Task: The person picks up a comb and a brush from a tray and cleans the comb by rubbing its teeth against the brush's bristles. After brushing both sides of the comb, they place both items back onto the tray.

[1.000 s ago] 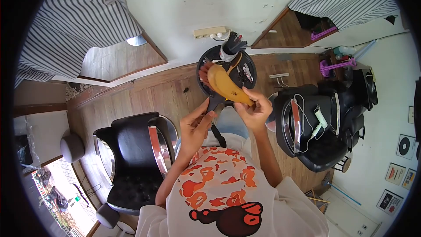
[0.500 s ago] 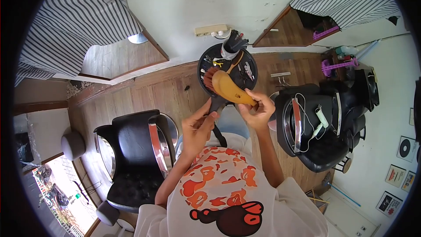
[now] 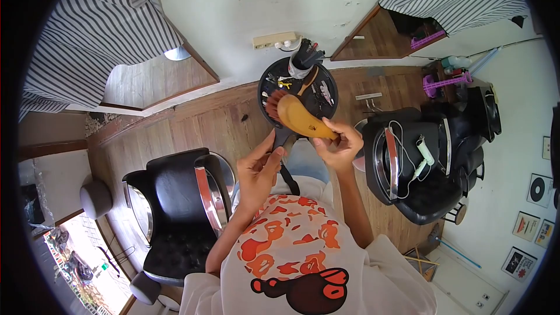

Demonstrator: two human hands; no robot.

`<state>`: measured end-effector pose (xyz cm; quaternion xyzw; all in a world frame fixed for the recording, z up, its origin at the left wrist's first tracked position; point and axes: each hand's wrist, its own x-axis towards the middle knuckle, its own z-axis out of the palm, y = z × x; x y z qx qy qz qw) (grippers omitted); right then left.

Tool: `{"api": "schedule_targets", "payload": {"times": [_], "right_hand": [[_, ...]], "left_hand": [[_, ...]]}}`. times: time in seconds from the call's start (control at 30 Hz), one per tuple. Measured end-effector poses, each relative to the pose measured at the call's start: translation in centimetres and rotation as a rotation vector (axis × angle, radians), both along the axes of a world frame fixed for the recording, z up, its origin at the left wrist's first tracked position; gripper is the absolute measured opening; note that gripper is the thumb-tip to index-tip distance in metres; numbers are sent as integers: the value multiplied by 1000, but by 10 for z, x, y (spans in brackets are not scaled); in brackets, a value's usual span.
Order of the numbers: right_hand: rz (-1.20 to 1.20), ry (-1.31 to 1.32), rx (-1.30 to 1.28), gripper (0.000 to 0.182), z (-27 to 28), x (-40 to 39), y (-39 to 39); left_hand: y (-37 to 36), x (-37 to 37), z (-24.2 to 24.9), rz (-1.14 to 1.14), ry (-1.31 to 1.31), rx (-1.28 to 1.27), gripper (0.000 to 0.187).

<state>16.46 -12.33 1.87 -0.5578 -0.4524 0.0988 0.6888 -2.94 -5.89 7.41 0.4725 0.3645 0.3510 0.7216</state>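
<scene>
the right hand [image 3: 339, 146] is closed around the narrow end of a yellow-brown brush [image 3: 303, 119], thumb and fingers pinching it, and the brush slants up toward ten o'clock, its reddish-brown bristles [image 3: 275, 104] at the far end. the left hand [image 3: 255, 174], at seven o'clock from the brush, grips a dark tool [image 3: 285, 136] between thumb and fingers; its upper part lies right by the brush's underside, and whether the two touch i cannot tell. in view, the brush overlaps the lower edge of a round black tray [image 3: 321, 105]. on that tray a cup [image 3: 298, 70] with dark tools in it stands at twelve o'clock, a wooden-handled piece [image 3: 308, 81] lies at one, a pale, slim item [image 3: 325, 92] at three, and small yellow clips [image 3: 283, 83] at ten. above the cup, toward eleven, a socket strip [image 3: 273, 40] is on the wall. out at eight o'clock from the hands is a black chair [image 3: 178, 189]; at three, a pale green hair dryer [image 3: 424, 151] rests with its cord on another dark chair [image 3: 420, 198].
</scene>
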Motion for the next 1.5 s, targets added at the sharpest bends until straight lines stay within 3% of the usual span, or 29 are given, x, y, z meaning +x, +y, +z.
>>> {"api": "schedule_targets", "payload": {"times": [0.17,0.33,0.5,0.7,0.83,1.03,1.2,1.37,1.5], "right_hand": [[-6,18,-31,44,-12,13,-5],[-70,92,-157,44,-40,30,-30],[33,-53,-58,45,-6,12,-6],[47,-79,18,45,7,13,-4],[-40,27,-144,45,-28,34,-30],[-7,40,-48,41,-2,18,-19],[26,-66,-68,39,29,11,-5],[-30,-30,-231,40,8,41,-34],[79,-42,-443,41,30,42,-43]], "left_hand": [[11,-8,8,70,-103,51,44],[17,-11,17,126,-43,52,44],[2,0,-12,-44,2,-16,45],[8,-5,9,-30,-90,-84,44],[13,-5,11,86,-118,12,43],[7,-5,3,-49,-35,-18,43],[5,0,-5,-147,62,99,44],[19,-7,3,50,-108,-139,43],[17,4,-16,29,170,359,42]]}}
